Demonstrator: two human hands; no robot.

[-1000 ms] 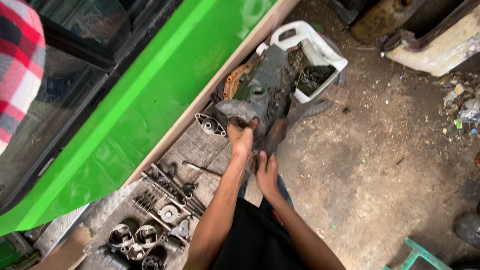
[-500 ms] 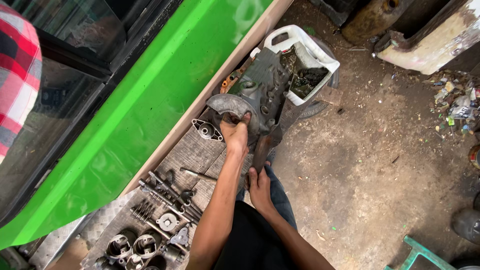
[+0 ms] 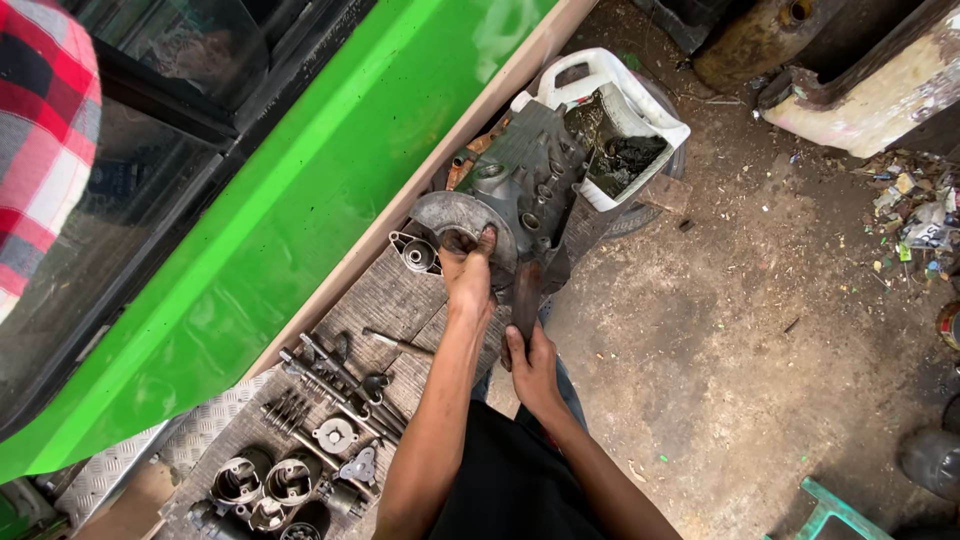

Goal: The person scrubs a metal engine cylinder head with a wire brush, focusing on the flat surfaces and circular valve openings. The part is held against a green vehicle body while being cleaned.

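Observation:
A grimy grey engine block lies on its side at the end of a wooden platform. My left hand grips the rim of its round end housing, fingers hooked into the opening. My right hand is closed around the lower end of a dark flat bar that stands upright against the underside of the block. Both forearms reach forward from my dark shirt.
A cut-open white plastic jug with black sludge sits behind the block. Pistons, wrenches and small parts lie on the platform. A green vehicle body runs along the left. A person's red plaid sleeve shows at far left. A dirt floor lies to the right.
My left hand has shifted slightly along the round housing rim. My right hand has slid a little lower on the dark bar. The block has barely moved.

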